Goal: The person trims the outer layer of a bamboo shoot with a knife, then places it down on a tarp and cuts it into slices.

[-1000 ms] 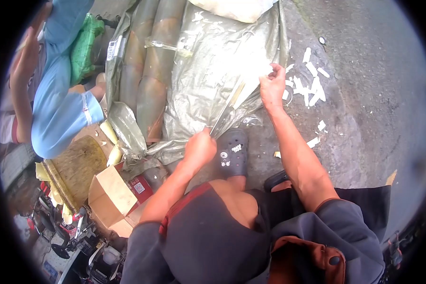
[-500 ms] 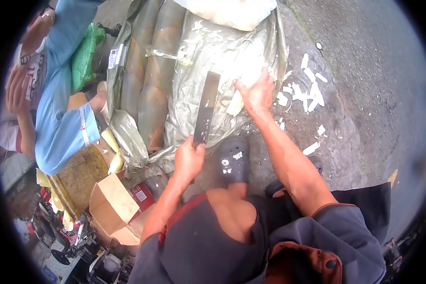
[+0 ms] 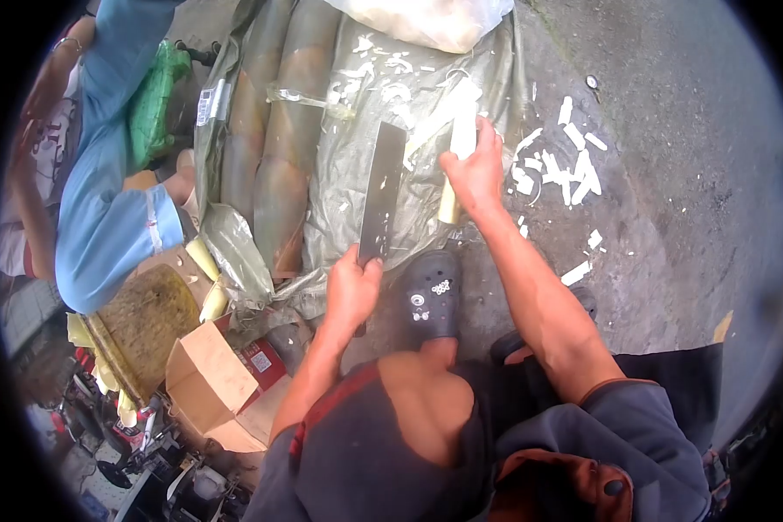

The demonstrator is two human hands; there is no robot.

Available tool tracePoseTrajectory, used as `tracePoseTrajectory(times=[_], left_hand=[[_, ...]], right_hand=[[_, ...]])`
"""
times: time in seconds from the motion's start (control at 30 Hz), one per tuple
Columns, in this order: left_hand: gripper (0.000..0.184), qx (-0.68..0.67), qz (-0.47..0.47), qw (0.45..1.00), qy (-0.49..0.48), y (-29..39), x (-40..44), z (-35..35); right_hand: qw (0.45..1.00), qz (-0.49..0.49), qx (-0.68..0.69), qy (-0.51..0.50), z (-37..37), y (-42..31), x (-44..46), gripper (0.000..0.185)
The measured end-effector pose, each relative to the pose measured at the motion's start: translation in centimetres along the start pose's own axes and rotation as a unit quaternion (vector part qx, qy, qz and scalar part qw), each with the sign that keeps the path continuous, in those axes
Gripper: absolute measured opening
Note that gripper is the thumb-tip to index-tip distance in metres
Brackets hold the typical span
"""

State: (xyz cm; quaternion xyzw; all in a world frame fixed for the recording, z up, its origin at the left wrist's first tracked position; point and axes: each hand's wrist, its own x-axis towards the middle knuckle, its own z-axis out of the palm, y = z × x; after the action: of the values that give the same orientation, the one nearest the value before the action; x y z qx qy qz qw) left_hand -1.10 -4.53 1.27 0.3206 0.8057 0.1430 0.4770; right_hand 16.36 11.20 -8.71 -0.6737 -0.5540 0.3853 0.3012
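My left hand [image 3: 353, 284] is closed around the handle of a long, broad-bladed knife [image 3: 383, 184], its blade pointing away from me and flecked with pale bits. My right hand [image 3: 478, 174] grips a pale, whitish-yellow stalk [image 3: 464, 130], whose lower end shows below my fingers. The stalk is held over the greenish plastic sheet [image 3: 335, 204], to the right of the blade and apart from it. Another long white piece [image 3: 431, 122] lies on the sheet between knife and stalk. Small white scraps [image 3: 400, 91] are scattered behind the blade.
Two thick brownish-green tubes [image 3: 287, 130] lie along the sheet's left side. A plastic bag of pale contents [image 3: 435, 19] sits at the far edge. White offcuts [image 3: 574, 165] litter the ground at right. An open cardboard box [image 3: 213, 374] and another person's blue-trousered leg [image 3: 113, 217] are at left.
My right hand has turned the stalk, which now stands more upright in view with its far end showing above my fingers. The knife has shifted only slightly in my left hand.
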Motion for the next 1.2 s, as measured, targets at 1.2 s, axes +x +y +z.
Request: tracePoseTrajectory(times=[1.2], left_hand=[[0.033,0.09,0.013,0.99,0.106,-1.5,0.7,-2.9]], right_hand=[[0.867,-0.362,-0.175,-0.295,0.7,-2.3,1.3,0.068]])
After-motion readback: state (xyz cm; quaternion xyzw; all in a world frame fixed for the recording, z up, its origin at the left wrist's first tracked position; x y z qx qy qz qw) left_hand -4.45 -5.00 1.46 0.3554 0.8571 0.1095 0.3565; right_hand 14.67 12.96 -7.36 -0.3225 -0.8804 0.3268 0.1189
